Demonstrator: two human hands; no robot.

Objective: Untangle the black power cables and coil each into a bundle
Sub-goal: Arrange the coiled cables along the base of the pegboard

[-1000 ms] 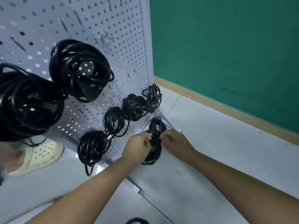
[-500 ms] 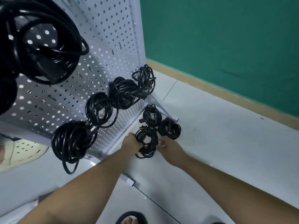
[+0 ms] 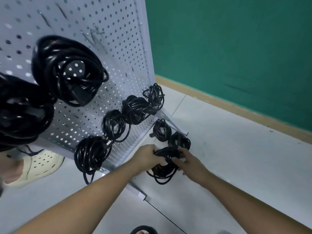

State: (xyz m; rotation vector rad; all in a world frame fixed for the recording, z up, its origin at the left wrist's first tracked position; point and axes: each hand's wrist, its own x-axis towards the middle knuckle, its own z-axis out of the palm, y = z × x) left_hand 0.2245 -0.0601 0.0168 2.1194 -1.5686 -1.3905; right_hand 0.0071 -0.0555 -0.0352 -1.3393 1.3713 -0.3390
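Coiling step, I'd say: the left hand (image 3: 148, 155) curls round the top of the cable coil (image 3: 162, 173) on the floor (image 3: 236, 157), and the right hand (image 3: 190, 162) pinches alongside. Loose loops sag below the grip; gathering them seems next.

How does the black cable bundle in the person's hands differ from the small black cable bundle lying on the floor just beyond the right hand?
The black cable bundle in the hands is gripped by the left hand and right hand; the small black cable bundle on the floor lies ungripped. The held bundle looks larger, with loose loops spilling below the hands; the floor bundle is compact. Both are black cable wound in rings.
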